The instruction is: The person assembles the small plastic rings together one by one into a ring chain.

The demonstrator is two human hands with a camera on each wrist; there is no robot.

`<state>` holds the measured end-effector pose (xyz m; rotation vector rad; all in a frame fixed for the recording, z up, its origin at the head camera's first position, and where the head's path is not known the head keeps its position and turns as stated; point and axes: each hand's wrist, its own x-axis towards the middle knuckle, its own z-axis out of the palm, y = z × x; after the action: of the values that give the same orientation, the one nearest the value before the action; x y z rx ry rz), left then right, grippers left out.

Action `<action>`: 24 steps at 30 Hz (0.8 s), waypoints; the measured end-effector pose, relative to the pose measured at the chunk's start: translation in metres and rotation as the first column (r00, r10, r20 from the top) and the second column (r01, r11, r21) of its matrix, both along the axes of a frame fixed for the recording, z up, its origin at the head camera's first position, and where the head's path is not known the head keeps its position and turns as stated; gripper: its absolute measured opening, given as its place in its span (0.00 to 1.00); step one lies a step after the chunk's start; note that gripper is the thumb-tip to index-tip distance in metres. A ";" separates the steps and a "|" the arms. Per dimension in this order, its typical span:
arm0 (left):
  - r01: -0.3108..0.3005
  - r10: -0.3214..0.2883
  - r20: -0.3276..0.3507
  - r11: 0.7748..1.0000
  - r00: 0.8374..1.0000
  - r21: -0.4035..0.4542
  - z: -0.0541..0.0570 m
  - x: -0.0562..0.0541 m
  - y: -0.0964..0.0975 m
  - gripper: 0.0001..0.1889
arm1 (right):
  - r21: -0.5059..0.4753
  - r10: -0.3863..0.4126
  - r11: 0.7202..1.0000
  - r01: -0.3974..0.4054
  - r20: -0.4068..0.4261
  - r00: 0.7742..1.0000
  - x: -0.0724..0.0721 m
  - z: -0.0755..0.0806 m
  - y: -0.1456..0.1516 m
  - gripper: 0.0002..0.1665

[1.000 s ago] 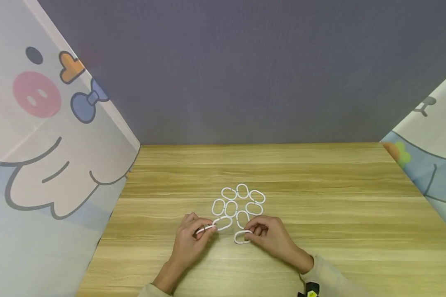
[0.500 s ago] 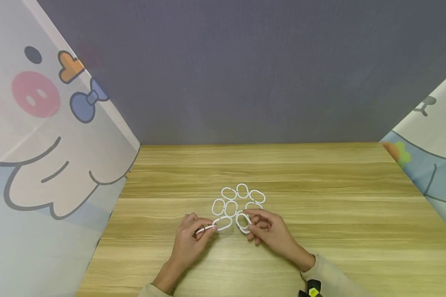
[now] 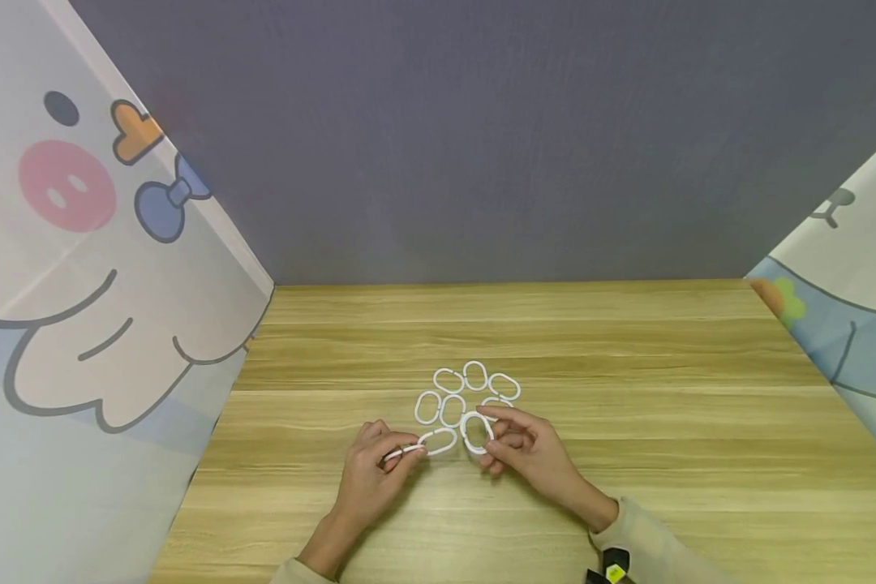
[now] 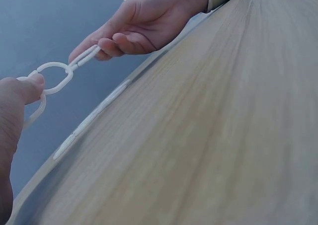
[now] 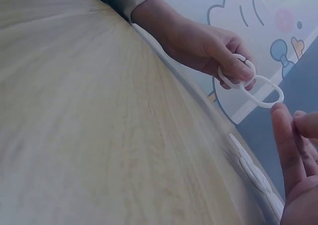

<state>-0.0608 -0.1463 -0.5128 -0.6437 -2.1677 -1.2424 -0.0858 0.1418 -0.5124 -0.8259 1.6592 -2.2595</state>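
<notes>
My left hand (image 3: 380, 466) pinches a white oval plastic link (image 3: 401, 451) between thumb and fingers. Joined to it, a second white link (image 5: 281, 92) reaches toward the right hand. My right hand (image 3: 533, 464) pinches another white link (image 3: 463, 435) between thumb and forefinger, its oval tilted up to face the head camera. In the head view this one overlaps a link lying behind it. From the left wrist, the right hand's link (image 4: 85, 56) is seen nearly edge-on, its end right at the far end of the left hand's chain. The thumb (image 4: 30, 88) partly covers the left links.
Several more white links (image 3: 475, 363) lie flat on the wooden table (image 3: 628, 389), grouped just beyond the hands. A grey panel (image 3: 511, 146) stands along the back edge. Cartoon-printed panels (image 3: 146, 341) flank the table on both sides.
The right hand has raised its link from the table, turned it upward and shifted it slightly left, over the link behind. The left hand keeps its grip, nearly still.
</notes>
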 end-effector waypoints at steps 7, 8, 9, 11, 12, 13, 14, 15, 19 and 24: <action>-0.003 0.003 -0.002 1.000 1.000 -0.011 0.000 -0.001 0.000 0.14 | -0.060 -0.010 0.998 0.008 -0.037 0.999 0.002 0.002 -0.004 0.29; -0.002 0.002 0.001 1.000 1.000 -0.010 0.000 -0.001 0.000 0.14 | -0.066 -0.007 0.998 0.004 -0.043 0.999 0.002 0.002 -0.004 0.29; -0.001 0.001 0.000 1.000 1.000 -0.012 0.000 -0.001 0.000 0.14 | -0.072 -0.006 0.997 0.003 -0.042 0.999 0.002 0.002 -0.005 0.29; 0.001 -0.001 0.001 1.000 1.000 -0.015 0.000 -0.001 -0.001 0.13 | -0.079 -0.004 0.997 0.000 -0.052 0.999 0.003 0.001 -0.007 0.29; 0.002 -0.002 0.001 1.000 1.000 -0.017 0.000 -0.001 -0.001 0.13 | -0.082 -0.005 0.997 0.000 -0.053 0.999 0.003 0.000 -0.008 0.29; 0.003 -0.003 0.001 1.000 1.000 -0.019 0.000 -0.001 -0.001 0.13 | -0.085 -0.005 0.996 0.001 -0.055 0.998 0.003 0.000 -0.009 0.29; 0.004 -0.003 0.006 1.000 1.000 -0.021 -0.001 -0.001 -0.001 0.13 | -0.089 -0.006 0.996 0.001 -0.056 0.998 0.003 0.000 -0.010 0.29; 0.003 -0.003 0.008 1.000 1.000 -0.024 -0.001 -0.001 -0.001 0.12 | -0.093 -0.006 0.996 0.001 -0.058 0.998 0.003 0.000 -0.011 0.29; 0.003 -0.003 0.019 0.999 1.000 -0.036 -0.002 0.000 -0.001 0.12 | -0.100 -0.005 0.995 -0.002 -0.066 0.998 0.005 0.000 -0.016 0.29; 0.021 -0.021 0.013 0.998 1.000 -0.053 -0.001 0.001 0.000 0.12 | -0.106 -0.008 0.994 -0.001 -0.082 0.997 0.007 0.001 -0.021 0.29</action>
<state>-0.0602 -0.1468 -0.5141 -0.6840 -2.2155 -1.2060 -0.0785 0.1210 -0.5115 -0.9537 1.5876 -2.3635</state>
